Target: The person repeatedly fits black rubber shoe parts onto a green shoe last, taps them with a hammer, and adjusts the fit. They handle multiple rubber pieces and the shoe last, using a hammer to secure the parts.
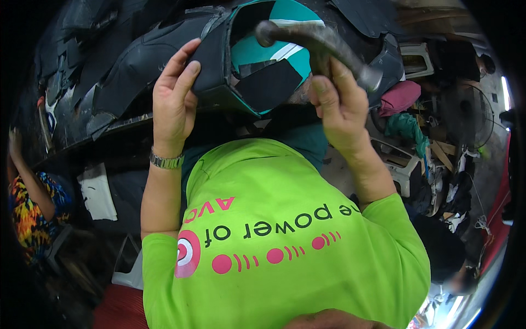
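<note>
A black, box-like piece with a teal lining (pixel 212 68) lies across the work surface before me, its open end facing right. It looks like part of a bag, though I cannot be sure. With thumb and fingers closed, my left hand (pixel 176 96) grips a raised edge of its black side. My right hand (pixel 342 107) is closed round the handle of a hammer (pixel 312 39), held above the right side of the piece. The metal head stretches from a rounded end at upper left to a flat face at lower right. Most of the handle is hidden in my fist.
More black sheets and padded pieces (pixel 131 71) cover the dark bench. Another hammer-like tool (pixel 45 123) lies near its left edge. At far left sits a person in a patterned shirt (pixel 35 203). White stools (pixel 397 164), a pink bundle (pixel 400 98) and a fan (pixel 466 109) stand right.
</note>
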{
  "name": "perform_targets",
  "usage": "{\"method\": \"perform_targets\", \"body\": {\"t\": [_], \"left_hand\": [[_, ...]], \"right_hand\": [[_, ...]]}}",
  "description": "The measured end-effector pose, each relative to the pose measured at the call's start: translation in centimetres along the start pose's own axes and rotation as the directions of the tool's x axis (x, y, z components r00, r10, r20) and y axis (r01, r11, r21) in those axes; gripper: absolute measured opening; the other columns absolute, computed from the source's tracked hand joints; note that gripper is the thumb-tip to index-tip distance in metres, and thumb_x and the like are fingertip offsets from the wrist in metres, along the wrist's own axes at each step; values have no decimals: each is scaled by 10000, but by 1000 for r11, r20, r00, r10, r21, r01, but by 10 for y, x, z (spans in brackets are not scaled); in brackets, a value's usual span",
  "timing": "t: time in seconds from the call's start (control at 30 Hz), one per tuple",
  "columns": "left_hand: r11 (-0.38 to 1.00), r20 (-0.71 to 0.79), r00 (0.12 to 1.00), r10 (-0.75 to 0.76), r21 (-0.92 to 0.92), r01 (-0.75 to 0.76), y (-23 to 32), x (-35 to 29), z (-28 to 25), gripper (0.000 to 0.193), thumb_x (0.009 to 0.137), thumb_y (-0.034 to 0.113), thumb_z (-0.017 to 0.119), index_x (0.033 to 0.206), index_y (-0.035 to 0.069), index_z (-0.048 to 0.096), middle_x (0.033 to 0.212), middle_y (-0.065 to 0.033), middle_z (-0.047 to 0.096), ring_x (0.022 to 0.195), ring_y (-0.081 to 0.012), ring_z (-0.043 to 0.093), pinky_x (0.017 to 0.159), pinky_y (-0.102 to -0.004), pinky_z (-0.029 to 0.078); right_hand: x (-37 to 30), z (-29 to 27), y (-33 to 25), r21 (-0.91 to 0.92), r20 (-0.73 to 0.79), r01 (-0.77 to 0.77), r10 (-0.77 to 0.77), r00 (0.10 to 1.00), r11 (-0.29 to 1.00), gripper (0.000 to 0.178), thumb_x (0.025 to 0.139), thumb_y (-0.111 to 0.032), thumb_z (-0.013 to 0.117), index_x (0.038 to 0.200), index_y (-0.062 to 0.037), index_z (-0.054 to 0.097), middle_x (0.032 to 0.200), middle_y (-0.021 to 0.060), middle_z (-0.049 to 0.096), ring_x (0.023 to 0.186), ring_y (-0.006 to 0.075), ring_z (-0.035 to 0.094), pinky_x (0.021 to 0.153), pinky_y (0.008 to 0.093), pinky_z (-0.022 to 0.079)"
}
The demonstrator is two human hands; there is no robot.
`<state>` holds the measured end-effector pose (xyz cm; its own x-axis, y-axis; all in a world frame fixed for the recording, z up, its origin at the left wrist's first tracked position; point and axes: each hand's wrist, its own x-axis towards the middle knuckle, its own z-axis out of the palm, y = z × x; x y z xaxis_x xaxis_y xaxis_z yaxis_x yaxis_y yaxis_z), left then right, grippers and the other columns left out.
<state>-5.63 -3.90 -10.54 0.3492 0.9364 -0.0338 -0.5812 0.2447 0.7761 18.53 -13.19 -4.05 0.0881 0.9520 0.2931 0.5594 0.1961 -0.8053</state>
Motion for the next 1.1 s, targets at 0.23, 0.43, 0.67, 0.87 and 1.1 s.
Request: {"method": "perform_targets", "body": {"t": [0.23,0.43,0.67,0.87,1.1], "left_hand": [[999,37,999,10,38,-12,-3,17,1,380,973,36,594,1342,-47,561,1306,-130,611,1165,-145,598,1001,-247,474],[998,100,994,53,38,-57,-4,29,6,376,959,51,558,1316,-69,567,1276,-142,624,1145,-166,623,992,-259,503],[976,56,982,180,117,-185,-7,40,15,344,923,109,568,1211,-68,630,1184,-134,662,1055,-168,657,970,-265,508],[935,69,959,276,214,-284,-18,46,22,250,904,123,679,1120,-2,685,1077,-59,687,1007,-118,633,952,-240,466],[938,104,961,257,210,-274,-22,51,15,210,901,109,676,1086,10,689,1044,-32,682,993,-110,613,941,-233,447]], "right_hand": [[-15,-10,17,-23,-95,-185,182,979,982,349,985,-222,622,1329,-165,602,883,246,678,776,454,629,677,415,522],[-14,-19,9,-293,50,-270,297,954,917,447,997,-230,624,1395,-47,534,847,138,692,716,234,651,649,353,515],[-13,-8,-1,-309,82,-230,267,960,923,304,968,-145,640,1263,-82,604,770,194,631,606,311,549,633,322,501],[-17,-10,0,-270,142,-215,260,955,939,336,960,-166,652,1281,-70,630,802,182,654,630,298,597,616,349,492],[-34,-10,-5,-84,63,-218,224,973,972,355,979,-186,640,1293,-26,602,780,127,649,626,230,591,619,320,488]]}}
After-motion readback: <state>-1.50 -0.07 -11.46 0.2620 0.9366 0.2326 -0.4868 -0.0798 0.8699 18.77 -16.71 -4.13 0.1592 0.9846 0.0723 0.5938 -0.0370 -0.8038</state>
